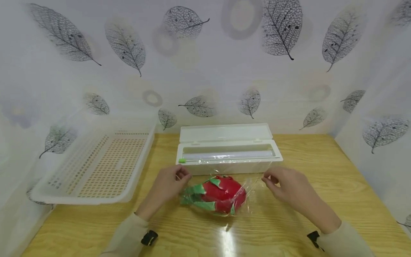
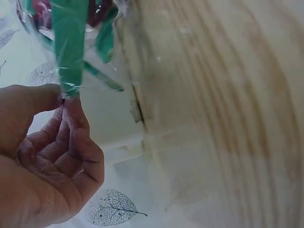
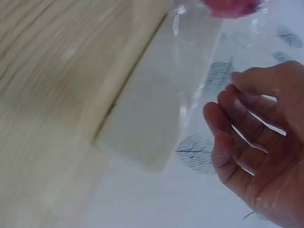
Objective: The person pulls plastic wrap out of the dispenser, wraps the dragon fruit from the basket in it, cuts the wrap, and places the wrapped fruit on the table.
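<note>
Two hands at work on one wooden table (image 1: 321, 157). Left hand (image 1: 168, 185) pinches the cling film (image 1: 247, 169) edge between thumb and fingertips; right hand (image 1: 289, 187) pinches the opposite edge, keeping the sheet taut. Film runs from the open dispenser box (image 1: 228, 150) over a red dragon fruit (image 1: 221, 194) lying just before it. White perforated basket (image 1: 96, 167) stands left, apart.

The fruit (image 2: 71, 28) is cut off by the top edge in the left wrist view, and in the right wrist view only a blurred red part (image 3: 231, 6) shows. The film (image 1: 247, 185) is almost invisible, so its edges are unclear. The right hand (image 3: 259, 142) is cut off at the frame edge, and whether it pinches the film is unclear.
</note>
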